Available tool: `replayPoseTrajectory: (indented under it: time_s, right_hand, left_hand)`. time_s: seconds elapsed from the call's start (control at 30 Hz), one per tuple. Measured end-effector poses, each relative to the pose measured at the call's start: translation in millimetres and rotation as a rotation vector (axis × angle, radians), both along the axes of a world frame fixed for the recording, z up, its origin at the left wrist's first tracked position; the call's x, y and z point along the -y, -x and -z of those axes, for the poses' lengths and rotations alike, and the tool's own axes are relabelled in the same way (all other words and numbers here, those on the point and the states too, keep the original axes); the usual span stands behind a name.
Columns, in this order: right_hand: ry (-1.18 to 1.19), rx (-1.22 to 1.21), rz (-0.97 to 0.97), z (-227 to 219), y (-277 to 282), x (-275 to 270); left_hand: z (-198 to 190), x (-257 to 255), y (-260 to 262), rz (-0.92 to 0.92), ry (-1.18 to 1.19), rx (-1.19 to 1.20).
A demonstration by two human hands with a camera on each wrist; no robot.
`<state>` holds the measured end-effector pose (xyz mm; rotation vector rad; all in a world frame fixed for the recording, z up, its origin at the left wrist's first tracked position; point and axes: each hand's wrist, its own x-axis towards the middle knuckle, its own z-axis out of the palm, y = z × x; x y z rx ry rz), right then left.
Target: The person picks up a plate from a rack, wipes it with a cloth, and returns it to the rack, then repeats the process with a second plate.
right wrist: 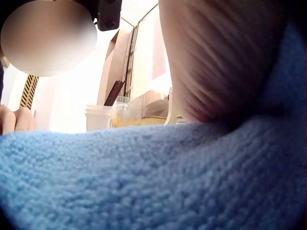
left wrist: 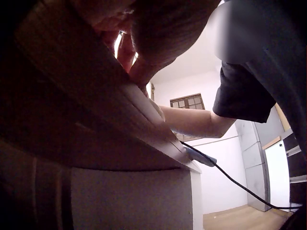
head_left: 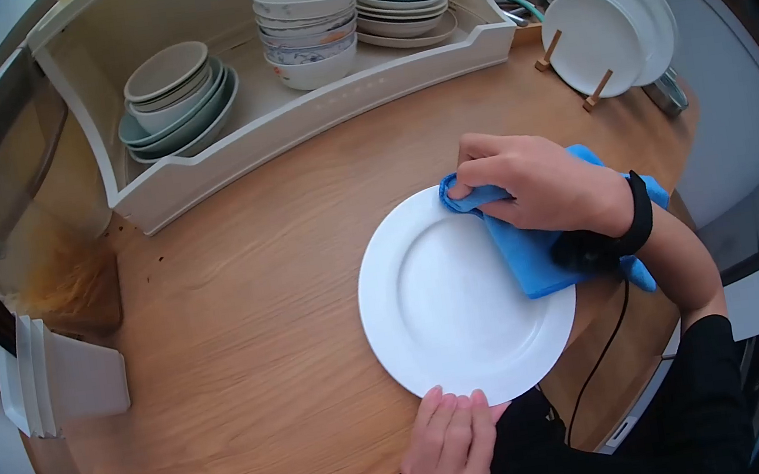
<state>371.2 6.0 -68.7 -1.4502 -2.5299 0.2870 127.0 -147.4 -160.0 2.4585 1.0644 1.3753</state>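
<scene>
A white plate (head_left: pixel 450 300) lies near the front edge of the wooden table. At its near rim, my left hand (head_left: pixel 449 450) grips the edge, fingertips on top; the left wrist view shows this hand (left wrist: pixel 165 36) dark and close, by the table edge. My right hand (head_left: pixel 550 181) pinches a bunched part of a blue cloth (head_left: pixel 536 259) on the plate's far right rim. The rest of the cloth drapes over the plate's right side and beyond it. In the right wrist view the cloth (right wrist: pixel 153 175) fills the lower part, below the right hand (right wrist: pixel 216 62).
A white shelf (head_left: pixel 226 166) at the back holds stacked bowls (head_left: pixel 309 30) and small plates (head_left: pixel 402 9). Two white plates (head_left: pixel 593 41) stand in a wooden rack at the back right. White plastic containers (head_left: pixel 81 372) are at the left edge. A black cable (head_left: pixel 605 351) hangs at the right.
</scene>
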Motion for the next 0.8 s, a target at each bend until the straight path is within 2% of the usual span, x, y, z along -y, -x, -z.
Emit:
replayPoseTrajectory:
  time_s: [0.23,0.3,0.53,0.63,0.7,0.8]
  right_hand:
    - [0.030,-0.011,-0.016,-10.1,-21.3,36.2]
    - [0.024,0.111,0.043,-11.8,-26.9,45.5]
    - [0.057,0.035,-0.005,-5.1,-48.8,57.9]
    - [0.173,-0.025,0.015,-4.8,-57.9,58.6]
    - [0.168,-0.185,-0.111,2.2,-69.1,57.4]
    - [0.238,-0.303,-0.169,8.2,-77.6,65.4]
  left_hand:
    - [-0.2,4.2,1.1,-0.009,0.043,-0.043]
    - [0.3,5.4,0.5,-0.022,0.038,-0.045]
    - [-0.8,11.2,-0.5,-0.077,0.054,-0.117]
    - [-0.8,10.9,0.5,-0.075,0.061,-0.137]
    - [0.7,8.9,-1.6,-0.071,0.043,-0.109]
    - [3.1,8.7,-1.5,-0.064,0.023,-0.092]
